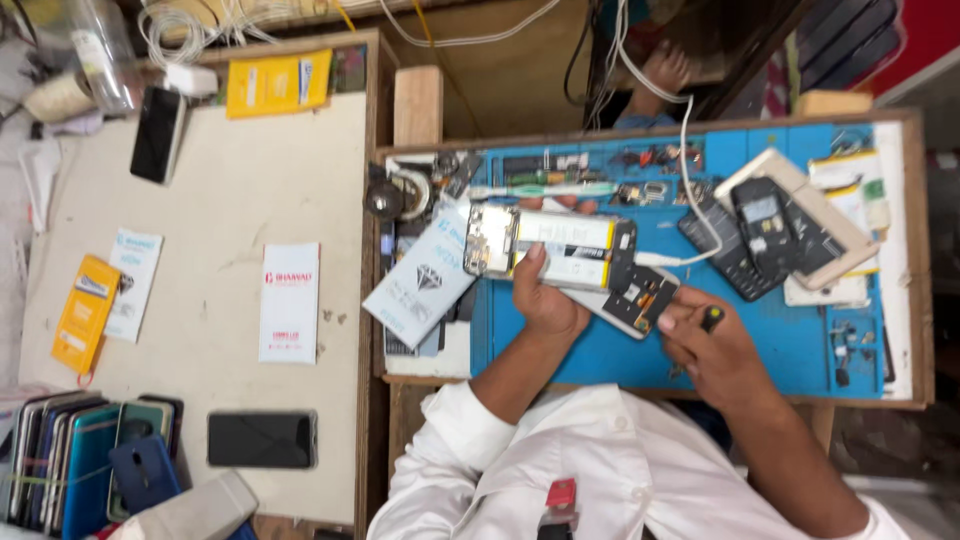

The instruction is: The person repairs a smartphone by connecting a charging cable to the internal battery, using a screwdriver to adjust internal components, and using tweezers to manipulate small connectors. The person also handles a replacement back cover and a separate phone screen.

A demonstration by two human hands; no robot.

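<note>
Working over a blue repair mat (780,350) on a small wooden bench (915,260), with a second, pale bench (250,180) to the left carrying a dark phone (262,439), a white packet (289,302), yellow packets and a stack of phone cases (70,460). Mat looks rubbery and grippy; room is cramped, with cables hanging at the far edge.

Opened smartphone (560,250), back cover off, battery with yellow edge and circuit board exposed. It lies low over the mat's left-centre, just beside a white diamond-print packet (425,280).

Left hand (545,300): grip closed on the smartphone, thumb pressed across the battery face, fingers under the far edge.

Right hand (715,355): grip narrow, pinched on a small black-handled tool (711,318) at the phone's lower end, near the white cable (690,200) plugged in there.

Handling, judged: light, stiff slab, but fragile while open. Board, connectors and flex parts should not take pressure. Battery is soft-walled; avoid poking or bending. Best hold is by the long frame edges, as the left hand roughly has it.

Smaller items: black keypad phones (750,235) to the right, toothbrush (545,190) along the mat's tray strip, loose screws and parts.
</note>
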